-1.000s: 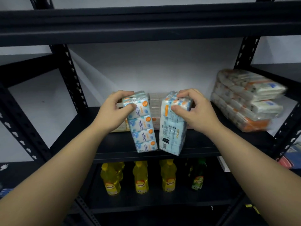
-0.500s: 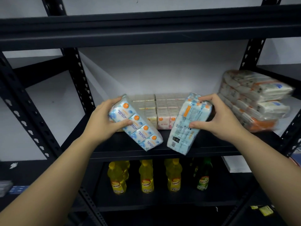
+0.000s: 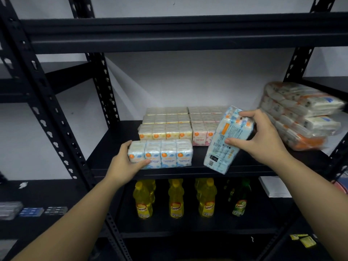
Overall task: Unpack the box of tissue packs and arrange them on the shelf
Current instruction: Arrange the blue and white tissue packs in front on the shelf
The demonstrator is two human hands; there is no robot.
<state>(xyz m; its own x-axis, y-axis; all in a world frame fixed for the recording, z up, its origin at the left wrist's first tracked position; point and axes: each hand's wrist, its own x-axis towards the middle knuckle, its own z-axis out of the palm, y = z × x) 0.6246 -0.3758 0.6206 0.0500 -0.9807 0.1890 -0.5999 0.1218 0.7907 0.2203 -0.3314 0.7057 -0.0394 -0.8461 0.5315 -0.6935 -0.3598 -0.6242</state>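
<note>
Two tissue packs in hand at a black metal shelf point(image 3: 116, 140). Shelf unit fills the view: perforated uprights, dark boards, white wall behind.

Right end of the middle board: stack of large clear-wrapped bundles point(image 3: 299, 115), white with orange and a bit of blue, piled several high, slightly blurred.

Back centre of the same board: rows of tissue packs already placed. Yellow-tinted packs point(image 3: 165, 127) on the left, stepped in tiers toward the wall; pink packs point(image 3: 202, 129) just beside them on the right, touching.

Right-hand pack point(image 3: 227, 140): long blue-and-white block, clear film, orange strip down one face, small print and a dark barcode patch near its lower end. Tilted, top leaning right, bottom corner past the board's front edge; can't tell if it touches the board. It overlaps the pink row in view.

Left-hand pack point(image 3: 162, 153): lying lengthwise on the board near the front edge, in front of the yellow row. Four sub-packs side by side, blue-white cloud print, orange dot on each, blue text lines below.

Lower board: three yellow bottles point(image 3: 176, 200) in the front row, more behind, one green bottle point(image 3: 239, 202) to their right, all upright.

Right hand point(image 3: 263, 136): fingers wrapped over the tilted pack's top end, thumb pressed on its printed face.

Left hand point(image 3: 124, 162): gripping the flat pack's left end, thumb on the front face, fingers behind.
</note>
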